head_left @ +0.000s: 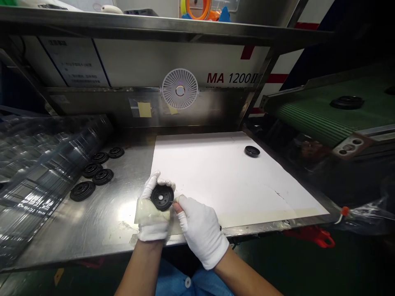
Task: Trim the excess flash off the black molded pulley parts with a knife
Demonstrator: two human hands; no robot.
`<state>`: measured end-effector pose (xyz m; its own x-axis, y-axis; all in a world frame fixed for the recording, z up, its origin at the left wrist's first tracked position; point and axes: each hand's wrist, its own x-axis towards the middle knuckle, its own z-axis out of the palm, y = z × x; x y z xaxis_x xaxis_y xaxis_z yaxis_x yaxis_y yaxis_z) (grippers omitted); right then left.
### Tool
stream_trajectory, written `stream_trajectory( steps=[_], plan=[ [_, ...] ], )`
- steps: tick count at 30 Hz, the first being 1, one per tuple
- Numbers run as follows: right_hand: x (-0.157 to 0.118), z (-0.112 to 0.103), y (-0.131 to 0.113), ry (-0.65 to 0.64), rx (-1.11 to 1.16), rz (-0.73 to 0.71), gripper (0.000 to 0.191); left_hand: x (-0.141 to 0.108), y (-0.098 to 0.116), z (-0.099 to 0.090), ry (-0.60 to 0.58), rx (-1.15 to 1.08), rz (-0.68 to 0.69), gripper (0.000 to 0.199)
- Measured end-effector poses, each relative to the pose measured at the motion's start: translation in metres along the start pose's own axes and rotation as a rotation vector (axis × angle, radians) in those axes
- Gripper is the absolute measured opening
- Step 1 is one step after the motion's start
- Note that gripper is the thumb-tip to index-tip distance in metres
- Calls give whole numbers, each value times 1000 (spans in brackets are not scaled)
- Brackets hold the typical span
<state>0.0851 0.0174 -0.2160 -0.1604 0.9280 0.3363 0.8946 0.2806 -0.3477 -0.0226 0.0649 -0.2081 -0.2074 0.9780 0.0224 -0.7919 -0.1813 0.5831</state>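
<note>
My left hand [154, 209], in a white glove, holds a round black ringed part [162, 197] with its face turned up, fingers wrapped round its edge. My right hand [199, 226], also gloved, is closed beside the part's right edge, with a bare thumb tip showing. A thin tool tip shows between its fingers and meets the rim; most of the tool is hidden. Both hands are over the front left edge of a white sheet [216, 176]. Another black part [252, 151] lies at the sheet's back right.
Several black discs [103, 176] lie on the metal table [123, 222] at left, beside clear plastic trays [40, 181]. A small fan [180, 89] stands behind. At right, a green conveyor [333, 115] carries another disc [347, 102]. A metal shelf [138, 24] spans above.
</note>
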Motion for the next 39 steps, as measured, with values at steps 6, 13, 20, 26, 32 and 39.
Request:
stream_trajectory(
  steps=[6,13,20,26,32,39],
  plan=[
    [-3,9,-12,26,51,-24,23,4,3,3,145,-181,-81,19],
    [0,1,-2,18,46,-59,22,0,17,-7,-26,-86,-320,39],
    [-1,0,1,15,14,-11,20,4,10,-3,80,-177,-279,16],
    [-7,8,-12,34,28,-11,25,6,5,5,171,-227,-171,13],
    [-4,4,-10,31,60,-41,24,1,12,-2,18,-86,-214,31],
    [-4,-1,5,60,-16,20,17,3,10,-2,25,-131,-307,23]
  ],
)
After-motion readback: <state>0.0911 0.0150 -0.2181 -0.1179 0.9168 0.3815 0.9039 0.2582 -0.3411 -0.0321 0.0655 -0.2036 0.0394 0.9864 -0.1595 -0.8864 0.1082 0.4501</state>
